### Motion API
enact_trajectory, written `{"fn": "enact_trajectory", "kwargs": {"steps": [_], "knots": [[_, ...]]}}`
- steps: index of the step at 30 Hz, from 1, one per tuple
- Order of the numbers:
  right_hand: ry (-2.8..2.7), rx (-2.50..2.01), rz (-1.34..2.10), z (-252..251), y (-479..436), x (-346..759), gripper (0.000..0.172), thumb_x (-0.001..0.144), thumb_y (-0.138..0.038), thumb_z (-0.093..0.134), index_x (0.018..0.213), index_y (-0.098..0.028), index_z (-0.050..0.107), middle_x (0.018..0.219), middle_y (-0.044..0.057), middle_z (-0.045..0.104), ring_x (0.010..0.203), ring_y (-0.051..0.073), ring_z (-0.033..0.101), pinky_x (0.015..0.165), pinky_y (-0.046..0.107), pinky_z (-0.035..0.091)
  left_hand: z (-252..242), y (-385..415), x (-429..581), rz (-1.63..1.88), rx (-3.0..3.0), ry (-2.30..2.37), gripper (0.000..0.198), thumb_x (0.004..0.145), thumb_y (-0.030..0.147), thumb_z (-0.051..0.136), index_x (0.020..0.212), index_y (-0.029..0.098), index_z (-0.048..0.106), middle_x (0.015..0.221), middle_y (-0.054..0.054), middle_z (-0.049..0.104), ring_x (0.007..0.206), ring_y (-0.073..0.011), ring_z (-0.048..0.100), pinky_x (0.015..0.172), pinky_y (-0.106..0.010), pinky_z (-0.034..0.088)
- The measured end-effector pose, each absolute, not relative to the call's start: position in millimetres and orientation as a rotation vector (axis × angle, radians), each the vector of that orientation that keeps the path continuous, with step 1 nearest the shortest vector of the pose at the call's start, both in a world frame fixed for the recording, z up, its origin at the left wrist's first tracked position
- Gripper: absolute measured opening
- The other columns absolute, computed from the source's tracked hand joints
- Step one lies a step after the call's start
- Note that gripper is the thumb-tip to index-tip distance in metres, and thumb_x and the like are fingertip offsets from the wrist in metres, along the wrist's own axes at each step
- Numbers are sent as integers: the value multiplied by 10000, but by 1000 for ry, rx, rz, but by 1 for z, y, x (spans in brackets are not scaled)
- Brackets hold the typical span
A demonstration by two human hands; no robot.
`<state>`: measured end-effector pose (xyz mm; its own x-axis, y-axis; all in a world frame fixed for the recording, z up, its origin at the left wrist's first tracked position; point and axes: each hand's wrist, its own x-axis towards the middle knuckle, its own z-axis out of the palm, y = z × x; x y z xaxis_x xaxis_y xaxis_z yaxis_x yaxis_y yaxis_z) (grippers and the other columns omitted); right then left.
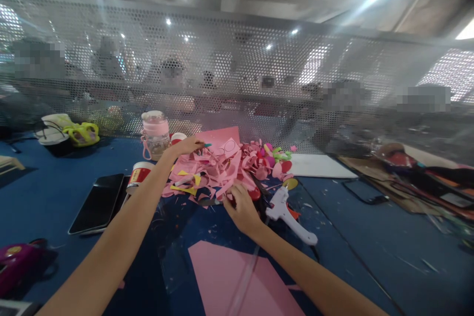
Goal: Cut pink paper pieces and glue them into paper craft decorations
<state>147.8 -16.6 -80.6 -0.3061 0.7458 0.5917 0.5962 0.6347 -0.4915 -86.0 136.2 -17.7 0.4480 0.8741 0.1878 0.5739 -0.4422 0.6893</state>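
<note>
My left hand reaches to the back of a heap of pink scraps, its fingers drawn together by a small teal piece; what they grip is too small to tell. At the heap's front edge, my right hand has its fingers curled on a pink scrap. A dark grey flat piece lies just left of its fingertips. Beyond the heap is a pink sheet, and a piece with drawn circles rests on the scraps. Yellow scraps are mixed in.
A white glue gun lies right of my right hand. Nearest me is a large pink sheet. To the left are a paper cup, a phone and a pink-lidded bottle. A perforated metal screen stands behind.
</note>
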Motion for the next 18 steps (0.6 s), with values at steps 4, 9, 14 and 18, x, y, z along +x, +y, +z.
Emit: {"fn": "enact_trajectory", "kwargs": {"steps": [4, 9, 14, 18], "knots": [[-2059, -1108, 130, -88, -13, 149, 162, 805, -213, 437, 642, -218, 446, 709, 48, 500, 740, 211, 461, 690, 347, 394, -25, 139, -76, 777, 2159, 1165, 205, 703, 252, 597, 860, 137, 661, 672, -3, 632, 580, -105, 552, 540, -191, 409], [-2122, -1140, 32, -88, -15, 149, 145, 805, -196, 437, 664, -219, 458, 736, 57, 513, 767, 221, 457, 727, 368, 395, -34, 142, -68, 867, 2150, 1160, 198, 632, 206, 658, 817, 138, 677, 719, -19, 651, 662, -124, 572, 608, -209, 429], [-2187, -1151, -21, -85, -18, 148, 138, 800, -175, 437, 670, -208, 469, 747, 71, 526, 771, 225, 473, 718, 369, 405, -41, 146, -64, 971, 2062, 1132, 251, 678, 324, 658, 834, 129, 648, 848, -61, 678, 787, -163, 617, 675, -238, 458], [-2218, -1157, -52, -86, -18, 148, 131, 801, -176, 442, 678, -203, 479, 746, 72, 532, 769, 227, 477, 724, 367, 406, -50, 149, -63, 1031, 1959, 1107, 303, 732, 411, 608, 830, 123, 603, 757, -56, 676, 741, -173, 644, 666, -264, 482]]}}
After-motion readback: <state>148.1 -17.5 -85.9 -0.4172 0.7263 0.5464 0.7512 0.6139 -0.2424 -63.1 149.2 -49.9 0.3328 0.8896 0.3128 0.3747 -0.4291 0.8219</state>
